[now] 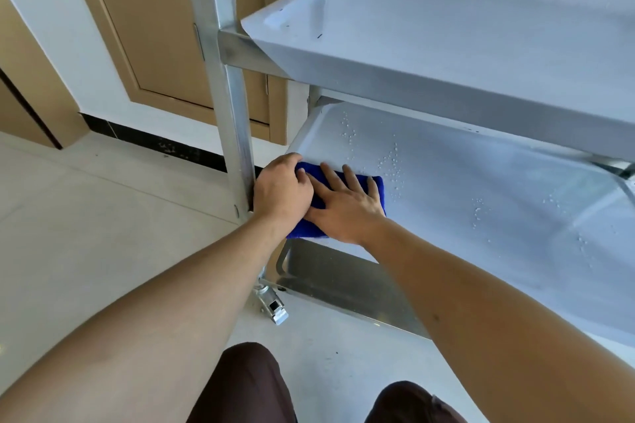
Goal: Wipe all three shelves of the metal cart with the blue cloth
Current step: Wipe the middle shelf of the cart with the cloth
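Head view: left hand and right hand side by side, both pressed flat on cloth at near-left corner of middle shelf. Cloth mostly covered; fold apparently double. Droplets beside it. Bottom shelf partly hidden by arms.

Middle shelf open to the right, top shelf low overhead, corner post blocking left
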{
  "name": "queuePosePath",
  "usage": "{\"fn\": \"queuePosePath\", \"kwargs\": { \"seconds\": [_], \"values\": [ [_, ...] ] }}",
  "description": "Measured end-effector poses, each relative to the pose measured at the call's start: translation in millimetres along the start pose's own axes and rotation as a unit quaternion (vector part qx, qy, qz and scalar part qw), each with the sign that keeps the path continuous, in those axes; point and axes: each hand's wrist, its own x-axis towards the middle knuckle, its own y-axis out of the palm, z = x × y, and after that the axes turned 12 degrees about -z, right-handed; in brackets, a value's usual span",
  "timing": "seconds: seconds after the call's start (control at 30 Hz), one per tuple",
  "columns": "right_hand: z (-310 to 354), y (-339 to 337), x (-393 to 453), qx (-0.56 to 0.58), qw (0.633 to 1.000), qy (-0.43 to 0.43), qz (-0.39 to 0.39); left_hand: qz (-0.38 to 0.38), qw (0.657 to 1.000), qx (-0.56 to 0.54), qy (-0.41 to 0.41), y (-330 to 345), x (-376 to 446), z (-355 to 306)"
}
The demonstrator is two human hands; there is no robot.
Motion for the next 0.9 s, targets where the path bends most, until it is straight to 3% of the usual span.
{"fn": "queuePosePath", "kwargs": {
  "seconds": [0.43, 0.7, 0.9],
  "values": [
    [-19.9, 5.6, 116.5, -0.064, 0.993, 0.085, -0.046, 0.014, 0.991, 0.093, 0.097, 18.0, 5.6, 12.4],
    [-53.6, 4.0, 194.3, -0.141, 0.987, 0.061, -0.045, 0.028, 0.975, 0.158, 0.152, 26.7, 7.5, 21.3],
    [-63.6, 3.1, 229.8, -0.095, 0.986, 0.116, -0.073, 0.017, 0.976, 0.155, 0.153, 31.6, 8.1, 22.2]
  ]
}}
